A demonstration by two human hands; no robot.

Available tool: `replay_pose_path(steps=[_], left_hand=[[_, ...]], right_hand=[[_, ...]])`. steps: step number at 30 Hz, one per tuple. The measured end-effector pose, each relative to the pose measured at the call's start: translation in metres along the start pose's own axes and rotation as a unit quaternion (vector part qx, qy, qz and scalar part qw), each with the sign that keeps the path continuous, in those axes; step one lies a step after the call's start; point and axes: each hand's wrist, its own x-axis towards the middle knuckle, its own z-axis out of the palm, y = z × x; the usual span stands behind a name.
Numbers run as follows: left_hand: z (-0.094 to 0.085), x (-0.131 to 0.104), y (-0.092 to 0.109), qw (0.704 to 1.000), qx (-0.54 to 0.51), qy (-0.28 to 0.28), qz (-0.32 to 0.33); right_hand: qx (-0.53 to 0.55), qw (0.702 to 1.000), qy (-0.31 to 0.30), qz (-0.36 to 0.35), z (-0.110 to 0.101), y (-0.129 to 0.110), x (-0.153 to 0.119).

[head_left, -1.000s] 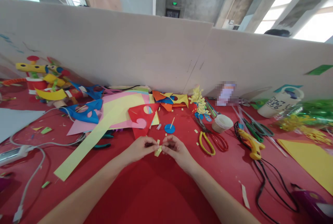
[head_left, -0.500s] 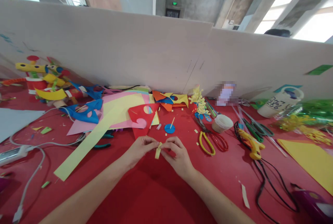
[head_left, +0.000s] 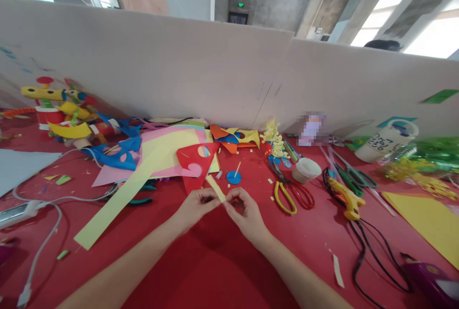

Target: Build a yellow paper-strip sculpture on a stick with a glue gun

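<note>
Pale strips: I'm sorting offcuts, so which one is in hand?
The small, narrow yellow strip, at the fingertips of the left hand and right hand; the long, wide yellow strip and whitish strip lie away from both.

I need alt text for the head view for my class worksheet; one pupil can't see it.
A person's left hand and right hand pinch a pale yellow strip above a red table. Just beyond are a red cut-out shape and a blue disc; a yellow glue gun lies to the right.

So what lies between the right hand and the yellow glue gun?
In the head view, a yellow scissor handle and a red scissor handle lie between the right hand and the yellow glue gun.
</note>
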Motion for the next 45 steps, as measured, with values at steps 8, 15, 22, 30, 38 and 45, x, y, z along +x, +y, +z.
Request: replay_pose_path(steps=[8,15,22,30,38,45], left_hand=[[-0.004,0.003,-0.004,0.997,0.063,-0.018,0.035],[-0.006,0.004,-0.007,0.989,0.143,-0.008,0.041],[-0.002,0.001,-0.001,0.971,0.233,0.011,0.055],[-0.003,0.003,-0.008,0.976,0.212,-0.024,0.046],[-0.004,0.003,-0.005,0.967,0.242,-0.017,0.084],[-0.004,0.003,-0.009,0.97,0.219,0.034,0.098]], right_hand=[[0.109,0.992,-0.015,0.063,-0.001,0.006,0.004],[0.143,0.986,-0.03,0.079,-0.002,0.008,0.006],[0.107,0.987,-0.04,0.113,-0.003,0.014,0.007],[0.09,0.992,-0.017,0.087,-0.004,0.01,0.008],[0.042,0.993,-0.038,0.103,-0.006,0.013,0.008],[0.044,0.993,-0.032,0.103,-0.007,0.015,0.009]])
